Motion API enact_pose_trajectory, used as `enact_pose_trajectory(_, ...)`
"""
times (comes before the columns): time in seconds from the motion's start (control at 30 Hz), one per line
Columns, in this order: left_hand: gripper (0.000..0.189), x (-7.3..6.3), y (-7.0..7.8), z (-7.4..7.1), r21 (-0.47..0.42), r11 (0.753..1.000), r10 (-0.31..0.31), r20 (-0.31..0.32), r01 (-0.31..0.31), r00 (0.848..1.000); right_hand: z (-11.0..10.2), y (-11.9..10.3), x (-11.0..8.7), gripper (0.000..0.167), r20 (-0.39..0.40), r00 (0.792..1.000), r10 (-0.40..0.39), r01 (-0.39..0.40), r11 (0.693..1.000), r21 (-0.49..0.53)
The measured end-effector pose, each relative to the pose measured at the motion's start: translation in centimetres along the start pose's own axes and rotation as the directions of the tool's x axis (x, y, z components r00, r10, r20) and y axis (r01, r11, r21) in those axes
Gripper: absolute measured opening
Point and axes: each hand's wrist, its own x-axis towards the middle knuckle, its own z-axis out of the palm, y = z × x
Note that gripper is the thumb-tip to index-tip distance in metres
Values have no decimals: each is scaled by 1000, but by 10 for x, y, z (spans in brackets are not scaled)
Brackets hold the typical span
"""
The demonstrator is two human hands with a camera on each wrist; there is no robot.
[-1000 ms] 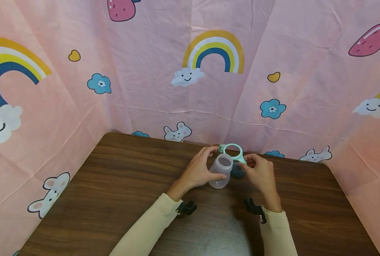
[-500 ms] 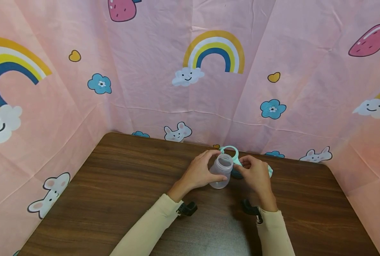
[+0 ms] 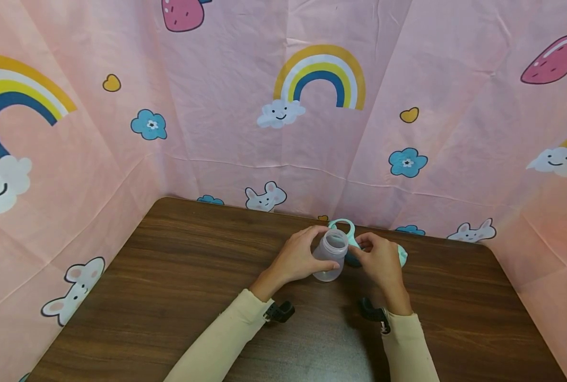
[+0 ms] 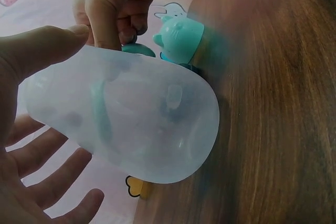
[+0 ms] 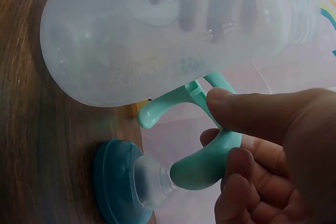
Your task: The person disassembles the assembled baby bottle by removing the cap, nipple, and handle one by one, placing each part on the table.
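Observation:
My left hand (image 3: 295,254) grips a translucent baby bottle (image 3: 328,265), thumb on the near side and fingers round the far side. The bottle stands upright with its threaded mouth uncovered. Just right of it, my right hand (image 3: 382,262) pinches a mint-green bottle handle (image 5: 202,163) between thumb and fingers. The handle's ring rises tilted behind the bottle's mouth, and the bottle partly hides it. In the right wrist view a teal collar with a clear nipple (image 5: 118,179) sits on the table below the handle.
A mint cat-shaped cap (image 4: 181,39) rests on the table right of my right hand, partly hidden in the head view. The brown wooden table (image 3: 192,276) ends at a pink patterned cloth (image 3: 226,106) behind and on both sides.
My right hand has shifted slightly left with the handle, whose ring is lower and more tilted. The cat-shaped cap has come into view behind that hand. My left hand and the bottle stay put.

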Motion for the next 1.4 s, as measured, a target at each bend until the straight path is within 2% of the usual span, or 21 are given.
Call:
enact_pose_trajectory(0.3,76,1,0,0,-1,1000,28,-8,-28,1000,3,1,2,21,-14,1000,-12,12,1000,-8)
enact_pose_trajectory(1.0,74,1,0,-2,-1,999,47,-15,-47,999,3,-1,3,21,34,999,-18,18,1000,-5)
enact_pose_trajectory(1.4,74,1,0,0,8,999,31,-11,-31,999,6,0,1,19,30,999,-15,16,1000,-26)
